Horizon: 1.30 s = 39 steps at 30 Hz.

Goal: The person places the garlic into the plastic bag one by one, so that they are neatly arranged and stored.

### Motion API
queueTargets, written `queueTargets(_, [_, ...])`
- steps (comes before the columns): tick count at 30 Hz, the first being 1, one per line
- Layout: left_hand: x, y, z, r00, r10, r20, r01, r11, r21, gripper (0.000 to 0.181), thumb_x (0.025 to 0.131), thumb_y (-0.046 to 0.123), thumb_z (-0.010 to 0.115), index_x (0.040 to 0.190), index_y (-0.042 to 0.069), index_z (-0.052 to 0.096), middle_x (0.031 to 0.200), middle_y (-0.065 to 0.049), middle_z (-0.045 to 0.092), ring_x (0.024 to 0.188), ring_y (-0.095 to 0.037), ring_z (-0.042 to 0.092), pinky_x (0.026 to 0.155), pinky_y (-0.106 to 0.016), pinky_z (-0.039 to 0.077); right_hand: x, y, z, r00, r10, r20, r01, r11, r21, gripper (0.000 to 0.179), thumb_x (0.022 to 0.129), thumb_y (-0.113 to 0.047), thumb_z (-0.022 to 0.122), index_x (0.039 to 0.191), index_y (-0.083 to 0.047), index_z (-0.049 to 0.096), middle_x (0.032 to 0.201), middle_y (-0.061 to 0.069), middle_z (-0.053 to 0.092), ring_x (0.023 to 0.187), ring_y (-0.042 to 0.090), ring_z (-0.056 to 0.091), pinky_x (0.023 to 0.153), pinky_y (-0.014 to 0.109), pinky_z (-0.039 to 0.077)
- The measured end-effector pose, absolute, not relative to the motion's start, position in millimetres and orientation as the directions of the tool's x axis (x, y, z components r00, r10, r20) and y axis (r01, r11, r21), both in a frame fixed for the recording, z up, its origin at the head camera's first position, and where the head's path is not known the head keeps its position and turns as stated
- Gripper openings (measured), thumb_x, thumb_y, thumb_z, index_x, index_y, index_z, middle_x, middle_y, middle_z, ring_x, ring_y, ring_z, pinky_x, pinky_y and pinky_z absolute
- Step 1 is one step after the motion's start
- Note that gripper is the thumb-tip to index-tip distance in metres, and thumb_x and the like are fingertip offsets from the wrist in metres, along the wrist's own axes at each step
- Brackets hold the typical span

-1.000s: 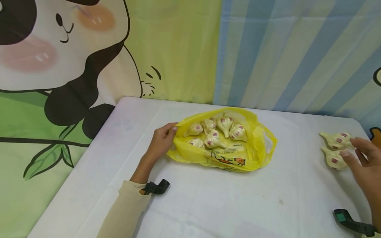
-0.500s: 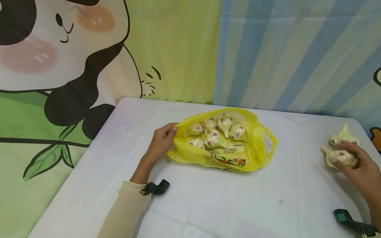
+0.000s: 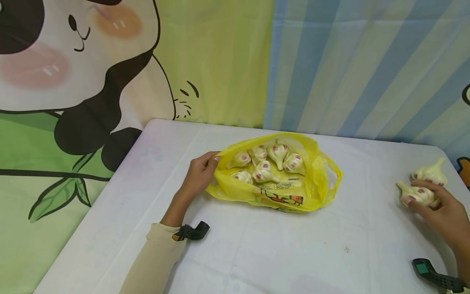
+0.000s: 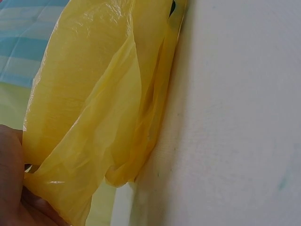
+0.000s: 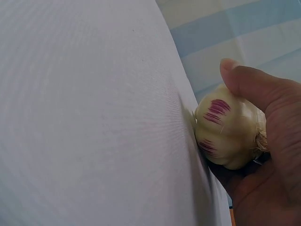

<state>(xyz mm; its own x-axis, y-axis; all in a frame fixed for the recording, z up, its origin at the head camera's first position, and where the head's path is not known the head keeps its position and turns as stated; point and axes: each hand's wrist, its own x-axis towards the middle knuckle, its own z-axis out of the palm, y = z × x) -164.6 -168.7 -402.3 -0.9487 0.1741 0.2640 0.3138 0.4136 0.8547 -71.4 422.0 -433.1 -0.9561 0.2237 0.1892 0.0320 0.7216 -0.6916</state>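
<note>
A yellow plastic bag [image 3: 315, 192] lies mouth up at the middle of the table, with several garlic bulbs [image 3: 278, 153] inside. My left hand [image 3: 201, 171] pinches the bag's left rim between thumb and fingers; the left wrist view shows the thin film [image 4: 94, 117] stretched from that hand. Far to the right, my right hand [image 3: 440, 208] grips a garlic bulb [image 3: 418, 195], thumb on the near side and fingers on the far side. In the right wrist view this bulb [image 5: 230, 127], pale with purple streaks, sits low at the table surface. Just behind it rests another garlic bulb [image 3: 430, 173].
The white-covered table [image 3: 293, 253] reaches back to a printed curtain [image 3: 220, 61] with a panda and blue stripes. A loop handle [image 3: 332, 175] of the bag sticks out on its right side. Each wrist wears a black camera mount [image 3: 194, 231].
My right hand has closed round the nearer loose garlic bulb. The farther one has turned, its stem now pointing away, and shifted right. The left hand and bag have stayed put.
</note>
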Motion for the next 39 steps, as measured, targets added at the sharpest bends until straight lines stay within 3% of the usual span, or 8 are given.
queueTargets(4, [-164.9, -168.5, -402.5, -0.949, 0.171, 0.263, 0.312, 0.419, 0.853, 0.033, 0.104, 0.029, 0.048, 0.123, 0.011, 0.066, 0.116, -0.001, 0.067, 0.103, -0.014, 0.061, 0.088, -0.037, 0.049, -72.0, 422.2, -432.8, -0.958, 0.199, 0.207, -0.001, 0.719, -0.695, 0.054, 0.09, -0.011, 0.07, 0.141, -0.019, 0.053, 0.149, -0.015, 0.03, 0.107, -0.007, 0.036, 0.059, 0.007, 0.037])
queueTargets(9, [-165.0, -168.2, -402.2, -0.951, 0.167, 0.26, 0.307, 0.431, 0.849, 0.033, 0.104, 0.03, 0.047, 0.123, 0.011, 0.066, 0.115, -0.001, 0.067, 0.103, -0.013, 0.061, 0.088, -0.036, 0.05, -71.8, 419.2, -433.3, -0.96, 0.212, 0.181, 0.03, 0.723, -0.69, 0.053, 0.092, -0.014, 0.068, 0.142, -0.023, 0.051, 0.157, 0.009, 0.022, 0.128, -0.002, 0.028, 0.061, 0.003, 0.035])
queueTargets(13, [-164.8, -168.2, -402.4, -0.952, 0.166, 0.259, 0.306, 0.434, 0.848, 0.033, 0.104, 0.029, 0.047, 0.123, 0.01, 0.066, 0.115, -0.002, 0.067, 0.102, -0.013, 0.061, 0.087, -0.036, 0.05, -71.5, 417.9, -434.4, -0.962, 0.219, 0.163, 0.048, 0.724, -0.688, 0.052, 0.094, -0.016, 0.066, 0.143, -0.023, 0.05, 0.155, 0.02, 0.022, 0.142, 0.01, 0.008, 0.086, 0.002, 0.029])
queueTargets(19, [-165.5, -167.4, -403.3, -0.95, 0.173, 0.258, 0.309, 0.427, 0.85, 0.034, 0.104, 0.03, 0.047, 0.124, 0.01, 0.066, 0.116, -0.002, 0.067, 0.104, -0.013, 0.061, 0.089, -0.036, 0.049, -72.2, 420.3, -436.3, -0.962, 0.222, 0.161, 0.058, 0.739, -0.672, 0.052, 0.093, -0.019, 0.067, 0.143, -0.023, 0.051, 0.155, 0.021, 0.022, 0.144, 0.018, 0.006, 0.084, 0.001, 0.025])
queueTargets(25, [-164.5, -168.5, -402.8, -0.953, 0.168, 0.252, 0.301, 0.434, 0.849, 0.034, 0.104, 0.031, 0.047, 0.124, 0.011, 0.066, 0.117, -0.001, 0.067, 0.106, -0.012, 0.061, 0.091, -0.037, 0.049, -75.3, 419.8, -435.8, -0.967, 0.218, 0.132, 0.077, 0.745, -0.663, 0.05, 0.094, -0.022, 0.066, 0.142, -0.017, 0.05, 0.153, 0.03, 0.022, 0.144, 0.035, 0.009, 0.103, 0.013, 0.018])
queueTargets(30, [-164.6, -169.5, -402.7, -0.95, 0.174, 0.259, 0.31, 0.427, 0.85, 0.034, 0.104, 0.031, 0.047, 0.124, 0.011, 0.066, 0.117, -0.001, 0.067, 0.104, -0.013, 0.061, 0.089, -0.037, 0.049, -76.1, 412.2, -426.7, -0.97, 0.2, 0.138, 0.072, 0.779, -0.623, 0.05, 0.093, -0.022, 0.068, 0.138, -0.01, 0.05, 0.138, 0.029, 0.038, 0.114, 0.03, 0.042, 0.076, 0.011, 0.035])
queueTargets(33, [-165.7, -168.6, -402.7, -0.949, 0.18, 0.258, 0.311, 0.423, 0.851, 0.035, 0.104, 0.031, 0.047, 0.125, 0.011, 0.066, 0.117, -0.002, 0.066, 0.104, -0.014, 0.061, 0.089, -0.038, 0.049, -78.4, 406.0, -422.1, -0.971, 0.187, 0.152, 0.055, 0.787, -0.614, 0.049, 0.092, -0.021, 0.07, 0.135, -0.006, 0.051, 0.125, 0.023, 0.041, 0.088, 0.014, 0.037, 0.056, 0.012, 0.036])
queueTargets(39, [-165.5, -168.2, -404.6, -0.955, 0.166, 0.244, 0.293, 0.443, 0.847, 0.036, 0.104, 0.034, 0.047, 0.125, 0.011, 0.066, 0.117, -0.001, 0.066, 0.106, -0.013, 0.06, 0.091, -0.037, 0.049, -82.6, 387.4, -409.2, -0.978, 0.144, 0.148, 0.01, 0.75, -0.661, 0.049, 0.091, -0.018, 0.071, 0.135, -0.008, 0.052, 0.121, 0.014, 0.04, 0.087, 0.01, 0.037, 0.058, 0.009, 0.04])
